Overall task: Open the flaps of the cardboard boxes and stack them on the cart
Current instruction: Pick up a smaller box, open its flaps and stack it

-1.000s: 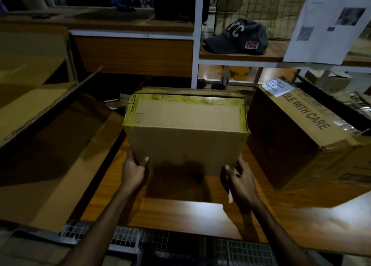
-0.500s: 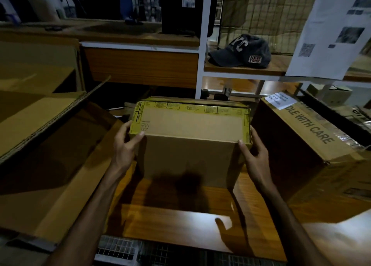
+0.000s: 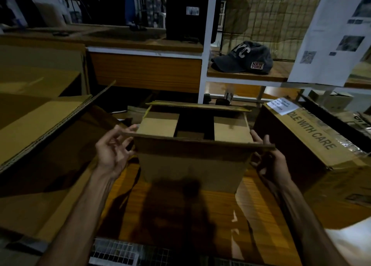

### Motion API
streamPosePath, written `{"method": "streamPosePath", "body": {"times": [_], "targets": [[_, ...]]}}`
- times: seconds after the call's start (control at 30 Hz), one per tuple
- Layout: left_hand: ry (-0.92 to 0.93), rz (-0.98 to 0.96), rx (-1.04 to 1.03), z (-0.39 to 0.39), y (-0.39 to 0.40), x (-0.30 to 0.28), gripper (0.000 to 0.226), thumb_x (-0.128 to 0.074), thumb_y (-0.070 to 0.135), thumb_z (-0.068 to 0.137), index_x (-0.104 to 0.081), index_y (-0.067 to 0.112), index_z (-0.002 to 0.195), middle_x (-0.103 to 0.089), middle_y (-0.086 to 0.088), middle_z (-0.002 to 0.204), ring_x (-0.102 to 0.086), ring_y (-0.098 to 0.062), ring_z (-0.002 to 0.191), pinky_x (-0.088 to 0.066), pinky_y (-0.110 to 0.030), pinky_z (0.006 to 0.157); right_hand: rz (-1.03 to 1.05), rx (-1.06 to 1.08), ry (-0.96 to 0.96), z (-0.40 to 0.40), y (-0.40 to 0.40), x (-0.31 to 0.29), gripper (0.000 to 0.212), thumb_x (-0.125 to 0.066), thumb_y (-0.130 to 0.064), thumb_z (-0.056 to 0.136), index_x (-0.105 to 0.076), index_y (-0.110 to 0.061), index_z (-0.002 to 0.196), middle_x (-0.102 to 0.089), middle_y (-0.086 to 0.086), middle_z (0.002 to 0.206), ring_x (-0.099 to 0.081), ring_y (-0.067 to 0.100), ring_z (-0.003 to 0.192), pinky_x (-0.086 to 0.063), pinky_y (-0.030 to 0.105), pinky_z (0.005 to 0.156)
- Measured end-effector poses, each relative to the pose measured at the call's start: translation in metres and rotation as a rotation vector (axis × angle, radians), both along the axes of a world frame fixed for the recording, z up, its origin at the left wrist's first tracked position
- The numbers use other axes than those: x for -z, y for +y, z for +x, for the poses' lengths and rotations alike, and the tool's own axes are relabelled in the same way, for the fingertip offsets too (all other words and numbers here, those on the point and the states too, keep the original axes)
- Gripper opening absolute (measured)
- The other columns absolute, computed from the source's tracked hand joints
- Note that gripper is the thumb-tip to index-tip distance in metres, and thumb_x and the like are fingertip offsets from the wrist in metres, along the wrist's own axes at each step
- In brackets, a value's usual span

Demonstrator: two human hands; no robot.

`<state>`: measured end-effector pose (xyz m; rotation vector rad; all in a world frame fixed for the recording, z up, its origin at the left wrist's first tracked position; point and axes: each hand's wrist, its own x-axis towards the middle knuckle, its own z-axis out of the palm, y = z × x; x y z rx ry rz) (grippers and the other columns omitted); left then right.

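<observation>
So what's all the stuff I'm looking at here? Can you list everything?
Small cardboard box: one, brown, centre of the wooden surface, top flaps being opened.
Near flap: one, brown, pulled toward the person.
Printed box: one, brown with dark "WITH CARE" lettering and a white label, right of the small box.
Flattened cardboard: several sheets, brown, left side.
Cap: one, dark grey with a "NEW YORK" patch, on the shelf behind.
Paper sheet: one, white with printed pictures, hanging upper right.
Wire grid: one, pale, bottom edge.
Left hand: at the flap's left end.
Right hand: at the flap's right end.
</observation>
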<state>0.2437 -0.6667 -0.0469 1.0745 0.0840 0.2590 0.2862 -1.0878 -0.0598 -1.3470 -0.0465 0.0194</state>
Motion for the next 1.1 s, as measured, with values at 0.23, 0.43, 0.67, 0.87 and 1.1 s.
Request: {"method": "streamPosePath", "body": {"times": [0.23,0.43,0.67,0.87,1.1], "targets": [[0.032,0.172,0.064,0.003,0.017,0.015,0.009,-0.058,0.003,0.085,-0.063,0.008,0.079,-0.061,-0.011,0.144,-0.052,-0.026,0.139,-0.046,-0.046,0.097,-0.285,-0.105,-0.09,0.003,-0.012,-0.002,0.061,-0.084,-0.055,0.069,-0.075,-0.023,0.121,-0.036,-0.023,0.16,-0.044,0.008,0.14,-0.05,0.021,0.092],[0.007,0.435,-0.04,0.005,0.018,0.034,0.019,-0.072,0.003,0.075,-0.074,0.022,0.077,-0.066,0.0,0.131,-0.057,-0.022,0.134,-0.052,-0.037,0.086,-0.368,-0.139,-0.109,0.007,-0.018,0.005,0.063,-0.073,-0.026,0.081,-0.061,-0.035,0.142,-0.03,-0.03,0.162,-0.031,0.009,0.147,-0.049,0.025,0.094],[-0.024,0.825,-0.237,0.003,0.003,0.031,0.041,-0.063,-0.02,0.085,-0.072,0.019,0.091,-0.057,0.0,0.137,-0.056,0.004,0.119,-0.051,-0.024,0.096,-0.48,-0.148,-0.117,0.009,-0.022,0.003,0.065,-0.079,-0.04,0.077,-0.062,-0.038,0.14,-0.033,-0.035,0.158,-0.031,0.017,0.149,-0.053,0.042,0.101],[-0.117,1.566,-0.273,-0.004,-0.039,0.0,0.047,-0.052,0.019,0.084,-0.072,0.028,0.125,-0.053,-0.003,0.145,-0.041,-0.02,0.138,-0.033,-0.048,0.118,-0.996,-0.087,-0.236,0.007,0.003,-0.016,0.062,-0.067,-0.063,0.082,-0.061,-0.039,0.139,-0.03,-0.013,0.164,-0.03,0.019,0.15,-0.037,0.058,0.117],[-0.103,1.755,0.057,0.01,-0.12,-0.016,0.057,-0.043,0.064,0.098,-0.055,0.034,0.145,-0.06,0.006,0.141,-0.05,-0.011,0.133,-0.009,-0.054,0.128,-1.452,-0.142,-0.445,0.03,0.051,-0.043,0.057,-0.056,-0.064,0.095,-0.054,-0.038,0.146,-0.03,-0.003,0.168,-0.03,0.022,0.153,-0.005,0.073,0.121]]}}
